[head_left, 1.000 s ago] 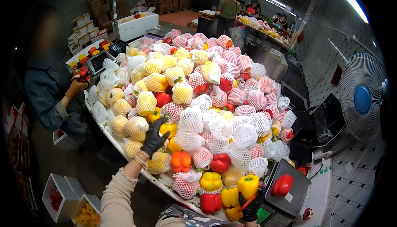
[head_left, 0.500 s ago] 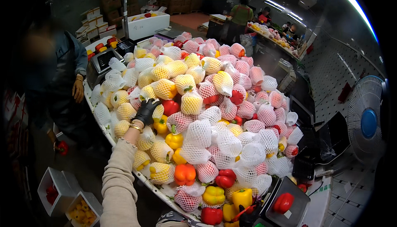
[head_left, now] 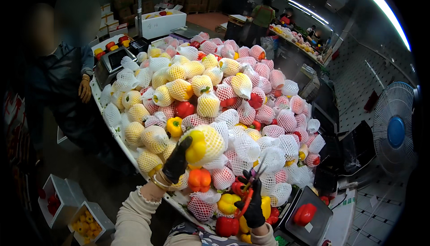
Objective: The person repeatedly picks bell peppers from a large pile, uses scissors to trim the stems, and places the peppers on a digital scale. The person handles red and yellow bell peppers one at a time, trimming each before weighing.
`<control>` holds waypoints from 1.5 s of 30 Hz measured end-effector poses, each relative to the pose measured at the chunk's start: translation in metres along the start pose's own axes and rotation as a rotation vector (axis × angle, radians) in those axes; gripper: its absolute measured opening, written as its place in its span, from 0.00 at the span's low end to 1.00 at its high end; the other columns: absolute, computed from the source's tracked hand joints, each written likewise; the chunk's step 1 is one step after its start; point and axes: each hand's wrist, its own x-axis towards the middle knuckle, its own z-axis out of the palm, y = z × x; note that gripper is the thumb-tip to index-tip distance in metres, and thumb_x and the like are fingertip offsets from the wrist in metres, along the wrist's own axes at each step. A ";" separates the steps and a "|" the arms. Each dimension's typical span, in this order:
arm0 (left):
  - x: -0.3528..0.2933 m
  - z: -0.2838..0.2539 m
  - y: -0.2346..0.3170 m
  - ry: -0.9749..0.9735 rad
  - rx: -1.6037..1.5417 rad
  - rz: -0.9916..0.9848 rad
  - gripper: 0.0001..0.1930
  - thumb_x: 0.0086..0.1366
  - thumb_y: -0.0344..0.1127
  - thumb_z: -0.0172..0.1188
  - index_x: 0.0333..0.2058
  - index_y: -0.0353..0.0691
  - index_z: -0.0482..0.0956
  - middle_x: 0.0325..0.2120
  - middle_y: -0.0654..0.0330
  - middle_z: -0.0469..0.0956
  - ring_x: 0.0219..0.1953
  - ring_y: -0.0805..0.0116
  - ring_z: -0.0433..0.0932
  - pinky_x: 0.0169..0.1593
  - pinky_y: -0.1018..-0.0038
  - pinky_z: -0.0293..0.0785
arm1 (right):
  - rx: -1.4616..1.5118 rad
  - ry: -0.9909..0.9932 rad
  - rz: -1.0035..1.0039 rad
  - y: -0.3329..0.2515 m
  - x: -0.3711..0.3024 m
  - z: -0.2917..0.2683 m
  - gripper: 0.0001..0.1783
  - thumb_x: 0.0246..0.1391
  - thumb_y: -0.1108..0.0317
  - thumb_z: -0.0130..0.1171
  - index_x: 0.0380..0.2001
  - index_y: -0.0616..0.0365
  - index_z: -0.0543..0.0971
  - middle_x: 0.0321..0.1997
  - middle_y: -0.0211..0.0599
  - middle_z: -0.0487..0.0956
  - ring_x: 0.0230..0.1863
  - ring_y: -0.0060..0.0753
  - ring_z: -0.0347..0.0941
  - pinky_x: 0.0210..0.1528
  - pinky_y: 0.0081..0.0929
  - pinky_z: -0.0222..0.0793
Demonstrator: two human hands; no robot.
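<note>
My left hand [head_left: 176, 162], in a black glove, grips a yellow bell pepper [head_left: 203, 145] partly covered by a white foam net, lifted above the near side of the heap. At the lower middle my right hand [head_left: 254, 205], also black-gloved, is closed round red-handled snips [head_left: 245, 202] whose blades point up. A large heap of net-wrapped peppers [head_left: 242, 85] covers the table. Bare ones lie close to my hands: an orange pepper [head_left: 199, 180], a yellow pepper [head_left: 174, 127] and a red pepper [head_left: 227, 226].
A black scale [head_left: 293, 230] at my right bears a red pepper [head_left: 305, 214]. Beyond it stands a fan [head_left: 396, 132]. At far left is a co-worker [head_left: 62, 76]. White foam boxes [head_left: 107, 228] of peppers sit low at left; another white box [head_left: 161, 25] stands behind the heap.
My left hand has come back from the heap's left side, now holding the netted yellow pepper. My right hand has risen into fuller view with the snips.
</note>
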 end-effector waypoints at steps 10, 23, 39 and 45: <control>-0.061 0.012 -0.061 0.102 0.761 0.417 0.18 0.63 0.39 0.47 0.47 0.33 0.68 0.44 0.52 0.71 0.48 0.61 0.70 0.54 0.70 0.62 | 0.448 0.019 0.284 0.009 0.000 0.042 0.37 0.39 0.70 0.65 0.53 0.62 0.59 0.51 0.41 0.68 0.51 0.37 0.66 0.54 0.31 0.61; -0.089 0.064 -0.062 -0.064 1.199 0.607 0.39 0.48 0.34 0.67 0.56 0.35 0.56 0.53 0.48 0.63 0.53 0.55 0.65 0.57 0.66 0.60 | -0.315 0.094 -0.093 0.032 -0.016 -0.008 0.59 0.20 0.60 0.78 0.55 0.65 0.53 0.52 0.43 0.63 0.54 0.38 0.60 0.57 0.33 0.55; -0.094 0.005 -0.077 0.024 -0.028 0.038 0.30 0.57 0.34 0.56 0.57 0.40 0.57 0.55 0.53 0.61 0.58 0.54 0.59 0.63 0.62 0.51 | -0.775 0.191 -0.283 -0.027 -0.006 -0.044 0.30 0.38 0.66 0.68 0.46 0.63 0.70 0.30 0.38 0.70 0.30 0.34 0.68 0.33 0.26 0.65; -0.071 -0.016 -0.075 -0.042 0.790 0.197 0.40 0.48 0.32 0.65 0.57 0.38 0.51 0.55 0.57 0.60 0.58 0.63 0.58 0.62 0.68 0.50 | -0.539 -0.242 -0.045 -0.042 -0.031 -0.026 0.33 0.33 0.65 0.71 0.45 0.64 0.71 0.34 0.43 0.75 0.32 0.36 0.72 0.36 0.27 0.67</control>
